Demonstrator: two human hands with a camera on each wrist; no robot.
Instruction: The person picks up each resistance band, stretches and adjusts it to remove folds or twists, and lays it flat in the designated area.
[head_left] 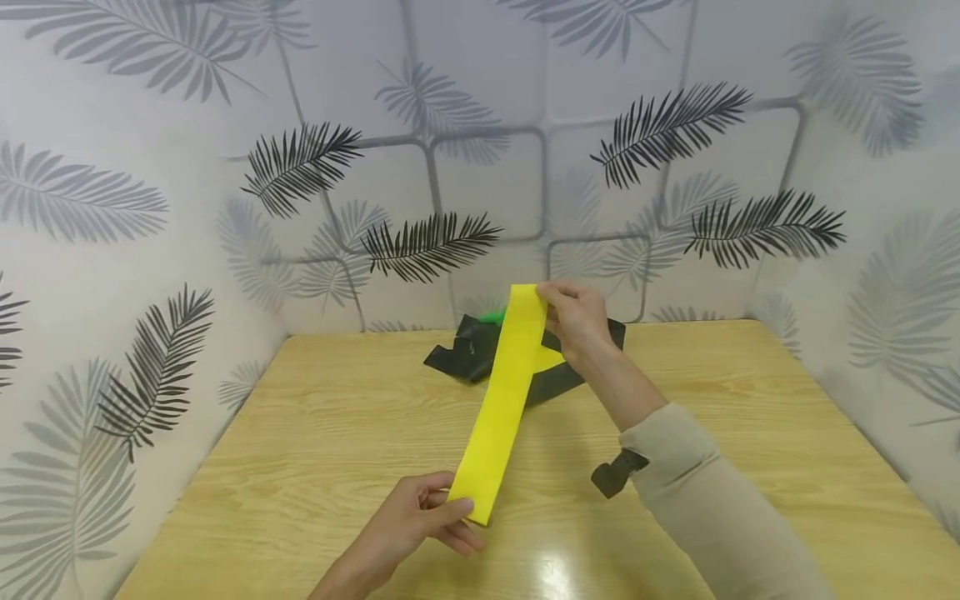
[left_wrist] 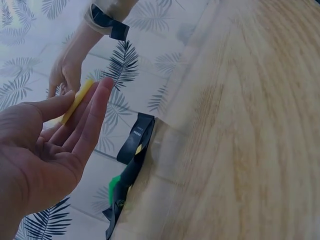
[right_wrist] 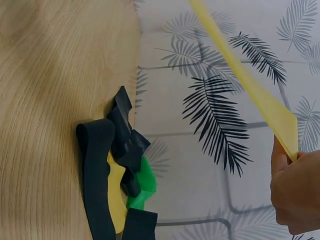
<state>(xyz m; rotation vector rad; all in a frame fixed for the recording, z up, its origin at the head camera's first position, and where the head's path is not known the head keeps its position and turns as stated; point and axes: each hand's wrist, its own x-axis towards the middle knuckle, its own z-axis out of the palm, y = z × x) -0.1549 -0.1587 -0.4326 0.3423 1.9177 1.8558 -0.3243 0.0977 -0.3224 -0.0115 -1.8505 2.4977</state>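
A flat yellow band (head_left: 501,400) is stretched at a slant above the table, its far end up and to the right. My left hand (head_left: 420,521) pinches the near, lower end between thumb and fingers; in the left wrist view that hand (left_wrist: 55,140) shows the band (left_wrist: 77,102) edge-on. The far end is pinched by my right hand (head_left: 581,325), and the right wrist view has the band (right_wrist: 250,90) running up and left from the hand (right_wrist: 300,192).
Behind the band, at the table's (head_left: 337,417) back edge, lies a pile of black bands (head_left: 472,350) with yellow and green (head_left: 492,317) pieces. A wall covering with a leaf pattern (head_left: 495,192) rises behind the table and at both sides.
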